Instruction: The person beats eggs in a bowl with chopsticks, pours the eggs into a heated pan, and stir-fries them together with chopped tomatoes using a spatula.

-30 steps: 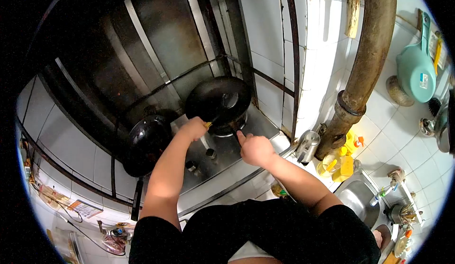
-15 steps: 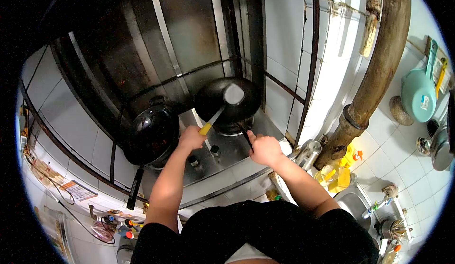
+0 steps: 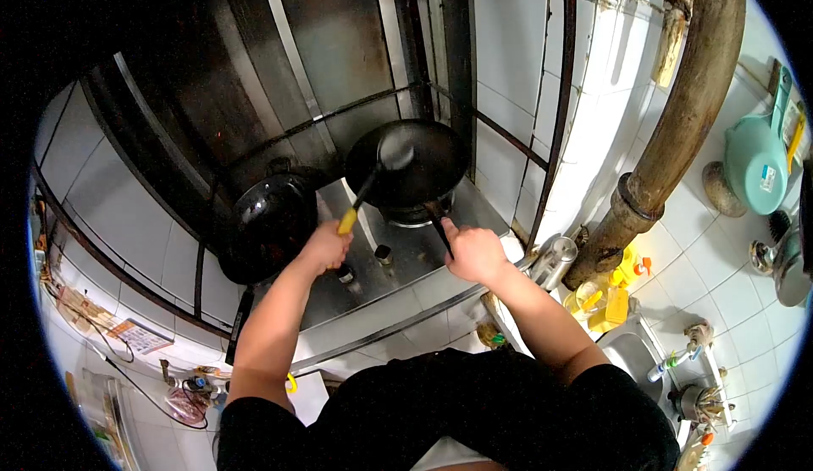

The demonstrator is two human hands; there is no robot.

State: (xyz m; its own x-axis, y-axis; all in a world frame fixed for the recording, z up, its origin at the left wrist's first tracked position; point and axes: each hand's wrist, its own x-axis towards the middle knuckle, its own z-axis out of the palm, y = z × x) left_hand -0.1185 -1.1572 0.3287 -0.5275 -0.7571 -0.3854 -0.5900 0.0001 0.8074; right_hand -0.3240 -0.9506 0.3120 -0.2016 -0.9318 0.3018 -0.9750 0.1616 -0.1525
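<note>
Tracking a shift at the stove (image 3: 487, 219): the ladle (image 3: 367, 186) has swung left across the pan (image 3: 425, 181) over the last half second, and the left hand (image 3: 324, 248) has drawn leftward and nearer the body with it. Ladle head is smeared by motion, where it showed crisp and pale before. View has drifted slightly too, so I judged the move against the pan and the right-hand knob (image 3: 384, 255).

Left hand: closed round the yellow grip (image 3: 347, 220), nothing else in it that I can see. Right hand (image 3: 478, 253): fingers curled on the pan handle (image 3: 439, 225), index finger laid along it; no real change there.

Pan is over the right burner (image 3: 417, 221); can't tell if its base rests on it. Ladle head shows over the pan's inside; contact unclear. Too dark in there to read any contents. Second pan (image 3: 275, 227) stands to the left, neither hand on it.

My read: mid-stroke with the ladle, the right hand steadying the pan.
</note>
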